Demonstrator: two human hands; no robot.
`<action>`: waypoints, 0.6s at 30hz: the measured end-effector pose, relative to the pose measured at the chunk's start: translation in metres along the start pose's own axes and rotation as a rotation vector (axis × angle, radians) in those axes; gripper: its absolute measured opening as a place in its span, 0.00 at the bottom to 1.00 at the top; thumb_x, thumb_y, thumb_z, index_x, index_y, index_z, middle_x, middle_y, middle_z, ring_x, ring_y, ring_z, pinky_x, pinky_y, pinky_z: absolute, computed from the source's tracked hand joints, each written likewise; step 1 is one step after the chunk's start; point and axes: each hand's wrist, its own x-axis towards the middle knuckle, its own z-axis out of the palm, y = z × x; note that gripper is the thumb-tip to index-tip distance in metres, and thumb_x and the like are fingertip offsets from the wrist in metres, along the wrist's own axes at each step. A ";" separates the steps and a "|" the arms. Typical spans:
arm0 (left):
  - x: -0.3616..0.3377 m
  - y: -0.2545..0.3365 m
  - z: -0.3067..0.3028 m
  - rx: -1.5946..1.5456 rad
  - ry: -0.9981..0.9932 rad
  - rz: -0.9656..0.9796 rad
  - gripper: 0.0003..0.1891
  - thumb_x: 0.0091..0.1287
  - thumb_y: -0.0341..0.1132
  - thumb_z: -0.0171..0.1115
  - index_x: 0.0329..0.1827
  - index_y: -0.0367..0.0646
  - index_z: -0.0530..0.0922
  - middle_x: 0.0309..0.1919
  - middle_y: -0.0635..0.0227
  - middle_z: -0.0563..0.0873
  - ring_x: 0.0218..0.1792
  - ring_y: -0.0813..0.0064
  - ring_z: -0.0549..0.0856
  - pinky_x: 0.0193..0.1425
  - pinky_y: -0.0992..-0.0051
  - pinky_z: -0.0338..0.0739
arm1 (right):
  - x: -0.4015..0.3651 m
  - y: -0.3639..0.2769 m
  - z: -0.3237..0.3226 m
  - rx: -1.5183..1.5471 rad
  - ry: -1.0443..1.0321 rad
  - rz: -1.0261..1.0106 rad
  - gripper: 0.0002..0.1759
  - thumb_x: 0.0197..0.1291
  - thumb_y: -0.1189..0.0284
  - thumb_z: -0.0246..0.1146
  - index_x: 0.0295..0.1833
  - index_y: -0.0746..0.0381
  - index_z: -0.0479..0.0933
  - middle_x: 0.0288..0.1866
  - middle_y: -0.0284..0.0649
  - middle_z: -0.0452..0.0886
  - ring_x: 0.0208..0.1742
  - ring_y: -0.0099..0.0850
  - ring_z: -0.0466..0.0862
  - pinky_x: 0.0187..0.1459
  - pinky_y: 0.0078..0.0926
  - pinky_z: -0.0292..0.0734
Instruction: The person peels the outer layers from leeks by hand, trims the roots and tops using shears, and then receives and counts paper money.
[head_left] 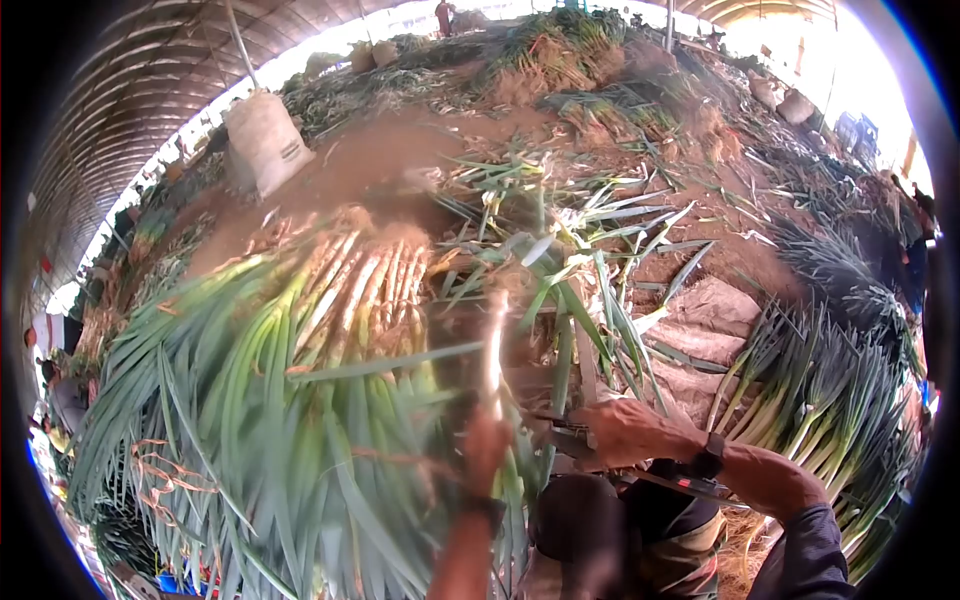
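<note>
My left hand [485, 445], smeared by motion, is closed round a leek [494, 350] whose pale shank stands up above the fist with its root end away from me. My right hand [635, 432] is closed, palm down, on a thin dark tool that looks like a knife [562, 424]; its narrow end points left toward the leek, and I cannot see whether they touch. A dark watch [708, 455] is on the right wrist. To the left lies a big heap of untrimmed leeks [260, 330], roots away from me. Cut and peeled leaves [600, 265] are piled just beyond my hands.
Cleaned leeks [810, 400] lie in a stack at the right, beside brown sacking [705, 325]. A full white sack [266, 140] stands on the bare soil at the back left. More leek piles [560, 60] and a distant person [444, 17] are farther off under the arched roof.
</note>
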 end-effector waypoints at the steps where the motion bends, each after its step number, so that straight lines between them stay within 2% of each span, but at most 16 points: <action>1: 0.000 0.000 -0.006 -0.058 0.003 -0.013 0.28 0.58 0.47 0.65 0.54 0.34 0.76 0.43 0.42 0.87 0.45 0.44 0.87 0.53 0.57 0.80 | -0.006 0.003 0.003 -0.014 0.032 -0.003 0.32 0.49 0.54 0.70 0.55 0.62 0.75 0.37 0.53 0.81 0.38 0.51 0.83 0.42 0.48 0.77; 3: 0.003 0.001 -0.022 -0.161 -0.058 -0.110 0.27 0.57 0.45 0.66 0.54 0.34 0.77 0.43 0.44 0.87 0.43 0.46 0.86 0.51 0.59 0.80 | -0.012 0.003 0.006 -0.043 0.097 -0.016 0.33 0.50 0.54 0.71 0.55 0.64 0.74 0.40 0.54 0.80 0.42 0.53 0.82 0.44 0.49 0.77; 4: 0.001 0.001 -0.026 -0.190 -0.009 -0.061 0.28 0.59 0.47 0.67 0.56 0.34 0.79 0.42 0.52 0.87 0.42 0.57 0.86 0.49 0.63 0.79 | -0.013 0.003 0.007 -0.063 0.100 0.041 0.33 0.50 0.52 0.71 0.54 0.64 0.74 0.42 0.54 0.79 0.45 0.53 0.81 0.46 0.49 0.76; 7: -0.014 0.006 -0.053 -0.537 -0.155 0.000 0.27 0.62 0.45 0.66 0.59 0.35 0.79 0.44 0.59 0.87 0.42 0.67 0.85 0.48 0.68 0.79 | -0.012 0.022 0.021 -0.116 0.184 0.099 0.36 0.50 0.49 0.71 0.55 0.65 0.73 0.45 0.55 0.78 0.50 0.52 0.79 0.52 0.49 0.74; 8: -0.022 0.014 -0.067 -0.601 -0.272 -0.084 0.33 0.66 0.50 0.65 0.68 0.36 0.74 0.59 0.54 0.83 0.59 0.61 0.81 0.66 0.66 0.72 | -0.012 0.020 0.020 -0.159 0.158 0.116 0.37 0.52 0.46 0.70 0.55 0.65 0.73 0.47 0.54 0.78 0.51 0.51 0.79 0.53 0.47 0.73; 10: -0.027 0.011 -0.073 -0.713 -0.247 -0.062 0.35 0.68 0.52 0.64 0.70 0.36 0.72 0.61 0.54 0.81 0.62 0.62 0.78 0.69 0.67 0.69 | -0.010 0.066 0.047 -0.345 0.233 -0.116 0.37 0.58 0.43 0.67 0.58 0.64 0.74 0.44 0.49 0.82 0.46 0.47 0.82 0.48 0.46 0.78; 11: -0.030 0.007 -0.074 -0.772 -0.234 -0.050 0.36 0.68 0.53 0.64 0.72 0.37 0.71 0.63 0.54 0.81 0.64 0.63 0.77 0.70 0.67 0.68 | -0.010 0.068 0.047 -0.440 0.268 -0.232 0.37 0.61 0.42 0.65 0.59 0.64 0.74 0.43 0.46 0.84 0.44 0.46 0.84 0.45 0.45 0.80; 13: -0.027 -0.017 -0.066 -0.823 -0.147 -0.174 0.33 0.70 0.53 0.63 0.70 0.38 0.73 0.58 0.59 0.81 0.58 0.69 0.77 0.63 0.70 0.69 | -0.014 0.046 0.035 -0.450 0.253 -0.151 0.33 0.64 0.44 0.63 0.59 0.62 0.76 0.43 0.46 0.84 0.47 0.46 0.84 0.48 0.45 0.80; 14: -0.030 -0.018 -0.067 -0.889 -0.118 -0.166 0.28 0.72 0.50 0.63 0.66 0.38 0.76 0.51 0.64 0.83 0.49 0.74 0.80 0.54 0.73 0.75 | -0.014 0.026 0.024 -0.452 0.243 -0.110 0.31 0.66 0.45 0.62 0.59 0.61 0.76 0.43 0.46 0.85 0.49 0.46 0.85 0.49 0.44 0.80; 16: -0.041 -0.001 -0.082 -1.004 -0.132 -0.177 0.22 0.74 0.46 0.62 0.61 0.38 0.80 0.44 0.69 0.86 0.41 0.77 0.84 0.44 0.75 0.81 | 0.001 -0.001 0.004 -0.142 0.082 -0.034 0.29 0.66 0.50 0.64 0.60 0.61 0.74 0.52 0.46 0.82 0.57 0.43 0.81 0.53 0.42 0.79; 17: -0.049 0.010 -0.093 -1.054 -0.174 -0.196 0.21 0.74 0.45 0.62 0.61 0.38 0.80 0.45 0.69 0.86 0.41 0.77 0.85 0.44 0.75 0.81 | 0.003 -0.008 -0.002 0.011 0.002 0.003 0.28 0.66 0.52 0.66 0.61 0.62 0.73 0.56 0.46 0.81 0.61 0.41 0.80 0.55 0.40 0.79; 18: -0.055 0.021 -0.102 -1.104 -0.216 -0.213 0.21 0.75 0.44 0.62 0.61 0.38 0.80 0.46 0.68 0.86 0.42 0.76 0.85 0.45 0.74 0.81 | 0.017 0.005 0.016 0.174 0.136 -0.138 0.22 0.69 0.61 0.65 0.62 0.62 0.74 0.53 0.43 0.83 0.57 0.39 0.84 0.54 0.36 0.82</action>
